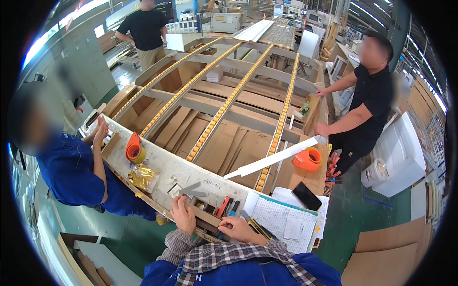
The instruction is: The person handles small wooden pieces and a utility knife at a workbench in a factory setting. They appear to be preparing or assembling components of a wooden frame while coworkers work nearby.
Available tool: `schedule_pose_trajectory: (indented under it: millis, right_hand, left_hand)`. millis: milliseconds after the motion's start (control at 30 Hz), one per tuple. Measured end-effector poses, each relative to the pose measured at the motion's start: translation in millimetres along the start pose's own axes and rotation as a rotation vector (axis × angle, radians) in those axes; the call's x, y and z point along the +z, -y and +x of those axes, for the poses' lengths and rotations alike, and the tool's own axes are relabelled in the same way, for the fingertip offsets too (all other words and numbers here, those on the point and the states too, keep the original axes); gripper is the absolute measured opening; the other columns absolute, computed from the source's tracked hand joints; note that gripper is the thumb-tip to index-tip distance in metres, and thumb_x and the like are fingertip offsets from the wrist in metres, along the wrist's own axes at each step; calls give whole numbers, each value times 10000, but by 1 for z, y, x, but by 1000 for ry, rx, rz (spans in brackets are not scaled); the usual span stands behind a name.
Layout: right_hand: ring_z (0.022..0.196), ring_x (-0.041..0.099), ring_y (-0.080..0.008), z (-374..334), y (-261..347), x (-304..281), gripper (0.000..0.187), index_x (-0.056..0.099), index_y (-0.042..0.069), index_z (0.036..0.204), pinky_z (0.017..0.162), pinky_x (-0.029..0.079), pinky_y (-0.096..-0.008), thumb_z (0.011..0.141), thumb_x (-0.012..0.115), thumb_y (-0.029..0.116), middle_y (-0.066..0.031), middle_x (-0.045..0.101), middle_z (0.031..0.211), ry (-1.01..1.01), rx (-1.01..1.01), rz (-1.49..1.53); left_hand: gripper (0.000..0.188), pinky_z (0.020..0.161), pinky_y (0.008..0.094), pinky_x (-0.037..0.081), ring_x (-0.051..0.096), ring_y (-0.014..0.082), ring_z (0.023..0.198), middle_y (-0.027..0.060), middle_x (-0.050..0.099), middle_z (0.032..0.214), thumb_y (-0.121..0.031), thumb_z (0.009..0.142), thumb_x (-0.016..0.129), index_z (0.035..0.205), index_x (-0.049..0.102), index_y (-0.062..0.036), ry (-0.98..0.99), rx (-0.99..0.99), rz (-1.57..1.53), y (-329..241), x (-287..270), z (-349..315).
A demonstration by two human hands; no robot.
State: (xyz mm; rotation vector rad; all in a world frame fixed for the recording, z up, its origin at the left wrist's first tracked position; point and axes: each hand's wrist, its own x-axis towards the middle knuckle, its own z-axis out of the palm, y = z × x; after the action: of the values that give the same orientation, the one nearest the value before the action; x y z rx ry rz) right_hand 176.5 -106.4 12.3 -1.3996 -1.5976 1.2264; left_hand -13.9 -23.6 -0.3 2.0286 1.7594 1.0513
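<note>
A small open cardboard box (206,218) with small items inside sits at the table's near edge, between my hands. My left hand (183,215) has its fingers bent over the left end of the box. At the near right end, my right hand (237,229) has its fingers curled in against the cardboard; the fingertips are partly hidden. Beside the box lie a red-handled tool (223,207) and a blue one (234,208). Grey metal strips (192,188) rest just beyond my left hand. Close to my right hand, yellow-and-black cutters (256,224) lie on a clipboard with printed sheets (281,214).
Roller tracks (224,108) with yellow wheels span the wooden frame. Orange tape dispensers (135,149) stand left and right, near a gold packet (142,177). A black phone (307,196) and white strip (272,158) lie rightward. People stand left, right (369,90) and at the back.
</note>
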Motion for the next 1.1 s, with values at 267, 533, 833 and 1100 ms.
schedule_pose_trajectory:
  millis: [267, 533, 833, 1100]
  right_hand:
    - [635, 574, -181, -1, -4, 5, 160, 594, 19, 790, 585, 460, -267, 771, 610, 176, -84, 598, 759, -158, -50, 106]
    - [690, 582, -192, -3, 0, 11, 140, 623, 55, 819, 593, 456, -282, 780, 598, 187, -75, 615, 852, -124, -204, 57]
    - [695, 593, -200, -3, 0, 12, 165, 630, 53, 826, 607, 464, -292, 796, 587, 209, -78, 628, 860, -60, -105, 27]
    - [758, 606, -165, -5, 1, 15, 348, 526, 12, 1074, 664, 467, -277, 810, 592, 229, -120, 633, 876, -24, 82, 188]
  left_hand:
    - [286, 888, 408, 285, 415, 310, 1066, 144, 425, 1155, -8, 714, 473, 991, 532, -42, -11, 75, -60, 3, -1, 0]
    - [270, 879, 423, 311, 396, 318, 1045, 170, 386, 1180, -2, 736, 441, 986, 542, -6, -215, 61, -236, 16, 4, -7]
    - [275, 831, 396, 345, 453, 306, 915, 181, 412, 1140, -32, 723, 436, 977, 537, -11, -196, -14, -68, 17, 7, -5]
    - [277, 849, 413, 317, 434, 334, 976, 176, 423, 1137, -39, 687, 488, 957, 549, -39, -159, -39, 37, 6, 3, -3]
